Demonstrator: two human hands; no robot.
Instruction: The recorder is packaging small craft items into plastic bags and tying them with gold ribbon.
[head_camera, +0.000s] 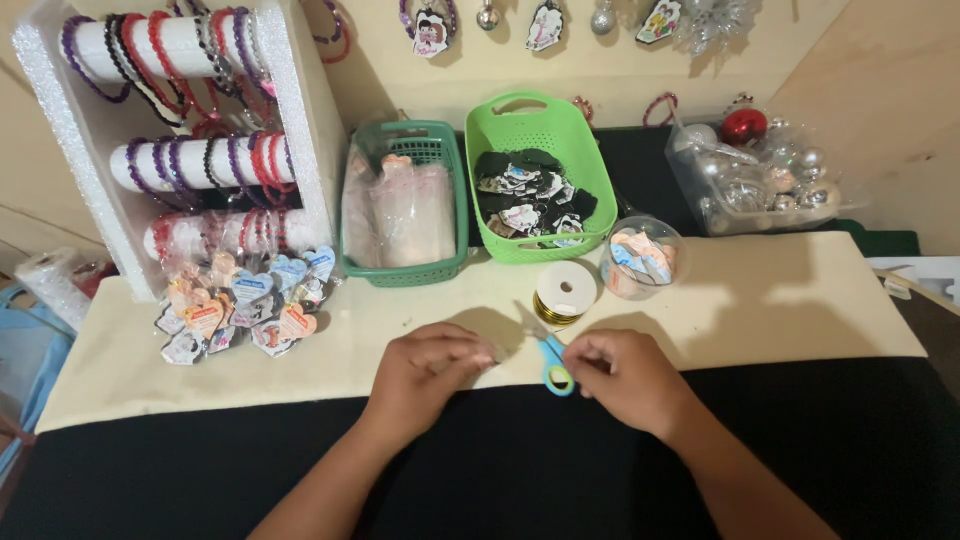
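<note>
A black cloth fronts a cream foam board, where the left hand curls closed on something hidden; the right hand grips small blue-handled scissors, likely light, stiff and sharp, best held by their loops, just before a gold wire spool.
</note>
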